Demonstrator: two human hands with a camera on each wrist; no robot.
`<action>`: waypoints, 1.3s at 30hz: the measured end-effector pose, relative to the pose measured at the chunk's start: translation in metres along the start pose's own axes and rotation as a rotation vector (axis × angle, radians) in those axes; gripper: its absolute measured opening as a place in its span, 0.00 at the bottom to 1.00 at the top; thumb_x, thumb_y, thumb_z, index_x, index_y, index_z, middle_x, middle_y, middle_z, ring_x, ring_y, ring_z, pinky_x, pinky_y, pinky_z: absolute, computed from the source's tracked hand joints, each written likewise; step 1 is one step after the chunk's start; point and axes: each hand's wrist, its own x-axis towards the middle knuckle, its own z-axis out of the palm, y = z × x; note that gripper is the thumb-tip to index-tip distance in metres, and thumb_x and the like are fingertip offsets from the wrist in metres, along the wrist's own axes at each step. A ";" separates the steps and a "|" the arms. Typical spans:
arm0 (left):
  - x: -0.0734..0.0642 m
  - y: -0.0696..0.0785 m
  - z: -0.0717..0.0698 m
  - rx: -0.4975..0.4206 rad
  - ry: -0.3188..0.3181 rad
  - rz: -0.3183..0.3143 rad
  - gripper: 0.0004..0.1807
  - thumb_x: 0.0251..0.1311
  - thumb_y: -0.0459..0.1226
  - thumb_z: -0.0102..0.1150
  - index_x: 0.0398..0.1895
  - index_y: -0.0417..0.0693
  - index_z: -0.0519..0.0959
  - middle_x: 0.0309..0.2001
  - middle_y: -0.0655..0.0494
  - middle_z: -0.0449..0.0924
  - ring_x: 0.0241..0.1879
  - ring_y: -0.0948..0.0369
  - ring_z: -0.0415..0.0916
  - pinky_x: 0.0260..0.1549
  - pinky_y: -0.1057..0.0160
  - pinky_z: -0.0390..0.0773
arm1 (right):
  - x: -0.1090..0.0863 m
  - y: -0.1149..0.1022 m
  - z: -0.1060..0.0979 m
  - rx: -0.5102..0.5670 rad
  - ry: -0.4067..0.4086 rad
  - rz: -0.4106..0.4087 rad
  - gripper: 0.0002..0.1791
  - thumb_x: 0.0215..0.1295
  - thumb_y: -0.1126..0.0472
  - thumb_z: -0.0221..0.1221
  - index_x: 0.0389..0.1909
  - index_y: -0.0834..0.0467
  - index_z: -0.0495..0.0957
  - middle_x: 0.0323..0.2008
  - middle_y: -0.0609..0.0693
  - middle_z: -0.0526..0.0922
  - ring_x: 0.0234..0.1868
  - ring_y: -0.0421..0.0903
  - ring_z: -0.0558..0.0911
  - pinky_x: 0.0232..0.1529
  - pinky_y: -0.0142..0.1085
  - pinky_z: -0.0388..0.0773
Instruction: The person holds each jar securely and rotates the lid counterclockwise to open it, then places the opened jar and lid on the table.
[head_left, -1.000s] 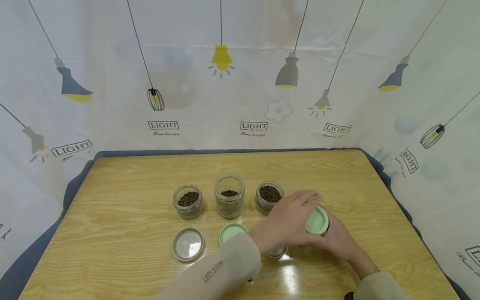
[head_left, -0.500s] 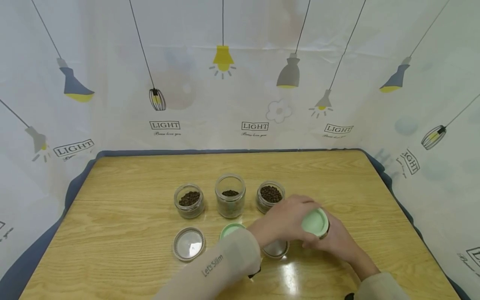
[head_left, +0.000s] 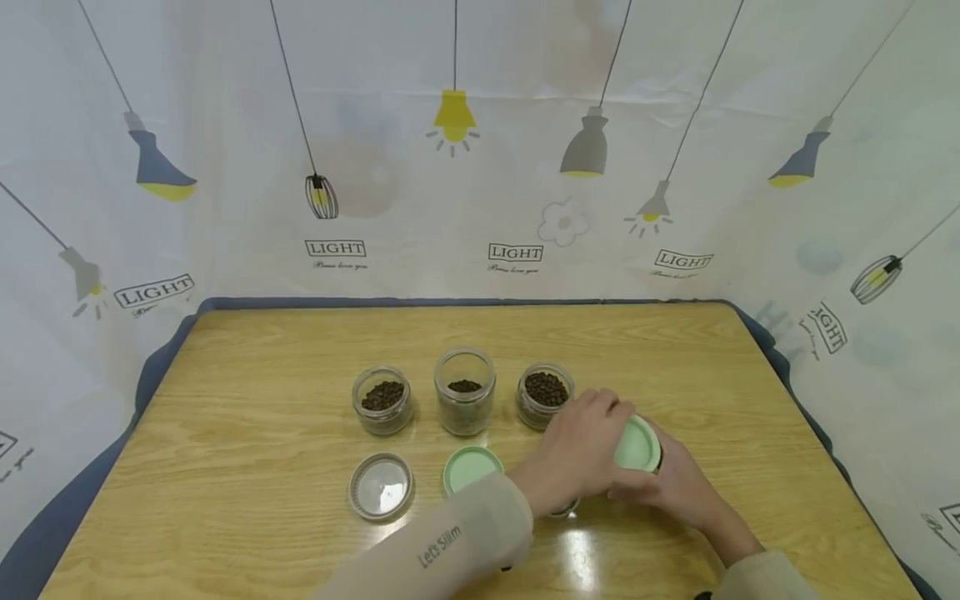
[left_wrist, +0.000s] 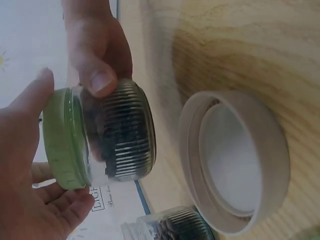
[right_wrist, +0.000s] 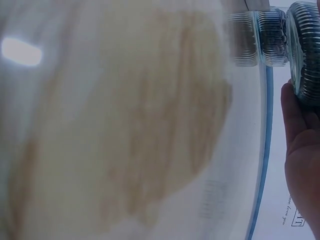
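Both of my hands are around one glass jar (left_wrist: pixel 127 132), which is raised over the right side of the table and tilted. The jar has ribbed sides, dark contents and a light green lid (head_left: pixel 637 446). My left hand (head_left: pixel 581 446) grips this lid by its edge, thumb on one side and fingers on the other. Around the glass body, my right hand (head_left: pixel 678 483) holds the jar from its far side, with its thumb against the glass in the left wrist view. The right wrist view catches only part of the jar at its right edge.
Three uncovered glass jars of dark beans stand in a row: left (head_left: pixel 383 400), middle (head_left: pixel 465 404) and right (head_left: pixel 544 396). Before them lie a grey-rimmed clear lid (head_left: pixel 381 487), a green lid (head_left: pixel 471 468) and another rimmed lid (left_wrist: pixel 272 155), mostly behind my left wrist in the head view.
My left fingers have shifted around the green lid's edge, and the left wrist now covers more of the rimmed lid behind it. The right hand keeps its hold on the jar.
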 end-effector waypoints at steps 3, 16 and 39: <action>0.000 -0.002 -0.003 -0.023 -0.031 0.028 0.59 0.42 0.80 0.46 0.74 0.57 0.57 0.67 0.60 0.66 0.66 0.63 0.66 0.66 0.63 0.69 | 0.000 0.001 0.000 -0.007 0.002 -0.019 0.51 0.43 0.56 0.77 0.70 0.53 0.61 0.54 0.50 0.78 0.49 0.36 0.78 0.45 0.33 0.80; 0.001 -0.011 -0.020 -0.198 -0.186 0.151 0.49 0.52 0.60 0.65 0.76 0.64 0.54 0.76 0.63 0.53 0.74 0.63 0.55 0.70 0.58 0.62 | -0.005 0.001 -0.006 -0.070 -0.007 0.041 0.54 0.44 0.53 0.77 0.71 0.54 0.58 0.59 0.49 0.75 0.54 0.30 0.74 0.53 0.29 0.75; 0.000 0.000 -0.007 -0.123 -0.076 0.000 0.46 0.45 0.68 0.64 0.69 0.64 0.66 0.60 0.63 0.71 0.56 0.65 0.69 0.50 0.67 0.76 | -0.005 0.003 -0.002 -0.077 0.020 0.006 0.55 0.39 0.53 0.79 0.69 0.55 0.62 0.56 0.49 0.78 0.51 0.32 0.76 0.50 0.31 0.76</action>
